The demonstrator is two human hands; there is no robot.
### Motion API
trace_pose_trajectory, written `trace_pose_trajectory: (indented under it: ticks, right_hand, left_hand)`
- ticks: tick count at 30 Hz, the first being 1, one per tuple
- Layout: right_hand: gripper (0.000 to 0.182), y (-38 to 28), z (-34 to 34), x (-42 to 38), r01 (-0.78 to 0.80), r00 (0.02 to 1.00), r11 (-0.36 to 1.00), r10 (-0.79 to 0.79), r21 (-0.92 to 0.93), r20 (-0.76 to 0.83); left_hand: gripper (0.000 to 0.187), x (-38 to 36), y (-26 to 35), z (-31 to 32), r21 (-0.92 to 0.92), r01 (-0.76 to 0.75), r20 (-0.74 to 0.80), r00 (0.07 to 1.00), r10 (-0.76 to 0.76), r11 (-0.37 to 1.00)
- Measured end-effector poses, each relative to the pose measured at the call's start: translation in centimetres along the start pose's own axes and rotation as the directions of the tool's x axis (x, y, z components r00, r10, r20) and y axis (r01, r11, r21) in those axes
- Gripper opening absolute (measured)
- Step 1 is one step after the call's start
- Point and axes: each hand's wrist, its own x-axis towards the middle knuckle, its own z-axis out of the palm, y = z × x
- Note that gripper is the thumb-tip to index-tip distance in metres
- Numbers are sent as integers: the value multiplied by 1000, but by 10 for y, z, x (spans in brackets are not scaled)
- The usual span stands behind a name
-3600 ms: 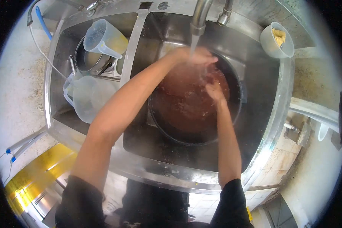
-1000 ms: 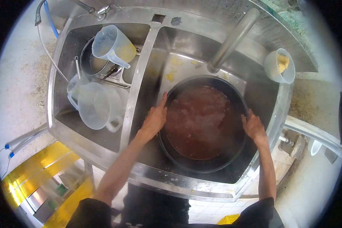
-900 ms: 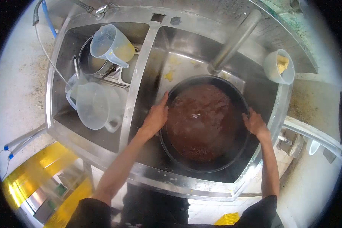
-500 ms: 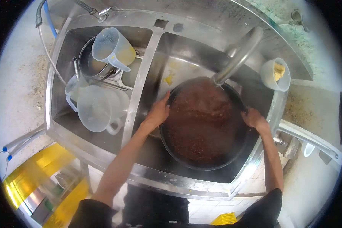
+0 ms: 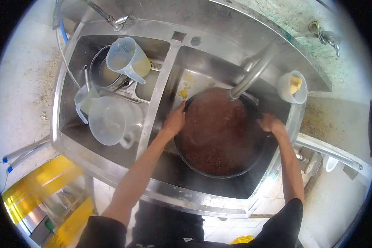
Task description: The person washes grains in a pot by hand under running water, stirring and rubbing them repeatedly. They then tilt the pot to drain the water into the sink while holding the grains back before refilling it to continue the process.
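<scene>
A: How do the hands stand?

B: Both have hold of the pot. The left hand is at its left rim, one digit stretched along the edge; the rest are partly hidden, so I can't tell how hard they press. The right hand is curled over the right rim with little gap showing.

A: And the pot itself?

B: In the basin. The red mix comes up to the pot's far rim while grains show at its near side, so I'd judge it tilted away from the person. Whether its whole base is down, I can't tell.

A: So which step?

B: Holding it at a slant, I'd say. Any change of tilt calls for an even grip on both sides and slow wrists, or the grains may slide over.

A: What's around?

B: The spout ends above the pot's far rim. Yellow scraps lie beyond the pot, to its left; jugs are farther left. Beyond it to the right is a tub holding something yellow.
</scene>
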Motion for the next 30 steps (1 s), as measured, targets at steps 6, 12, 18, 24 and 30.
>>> trace_pose_trajectory:
  ticks: [6,12,18,24,30]
  right_hand:
    - [58,-7,-12,-2,-25,999,999,26,-35,38]
    - [55,-10,-17,-1,-33,999,999,33,-22,-6]
    - [54,-14,-21,-5,-17,1000,998,17,-58,-5]
    - [54,-2,-12,17,39,999,997,-41,-68,-30]
    - [52,-7,-14,17,62,993,996,-67,-60,-98]
  left_hand:
    - [56,1,2,-5,-46,59,83,995,-55,997]
    - [55,23,-24,18,-12,-104,-83,991,103,995]
    - [54,16,-13,6,-69,-87,-49,995,83,994]
    - [53,28,-19,8,3,-27,-1,1000,27,1000]
    - [54,31,-29,12,-60,-54,-25,998,52,997]
